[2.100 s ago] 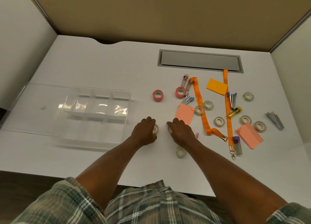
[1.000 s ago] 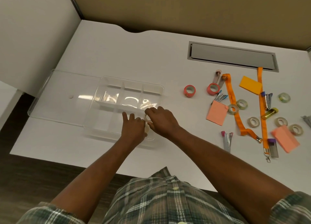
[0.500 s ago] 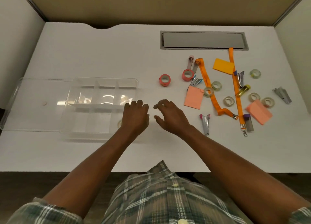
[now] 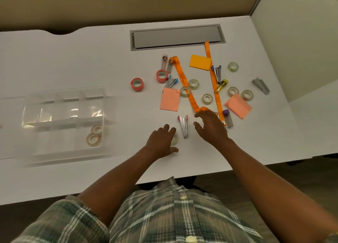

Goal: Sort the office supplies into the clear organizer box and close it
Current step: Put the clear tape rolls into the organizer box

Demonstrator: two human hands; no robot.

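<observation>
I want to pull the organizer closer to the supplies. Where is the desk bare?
Bare desk lies between the organizer box and the left red tape roll, and behind the box up to the cable hatch. It is crowded right of centre, around the orange lanyards and sticky notes.

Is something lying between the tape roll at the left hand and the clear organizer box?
Nothing visible does. Only bare table lies between the tape roll at the left hand and the organizer box; the stapler lies on the roll's other side.

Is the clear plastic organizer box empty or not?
Not empty: two pale tape rolls lie in the near-right compartment of the clear plastic organizer box.
</observation>
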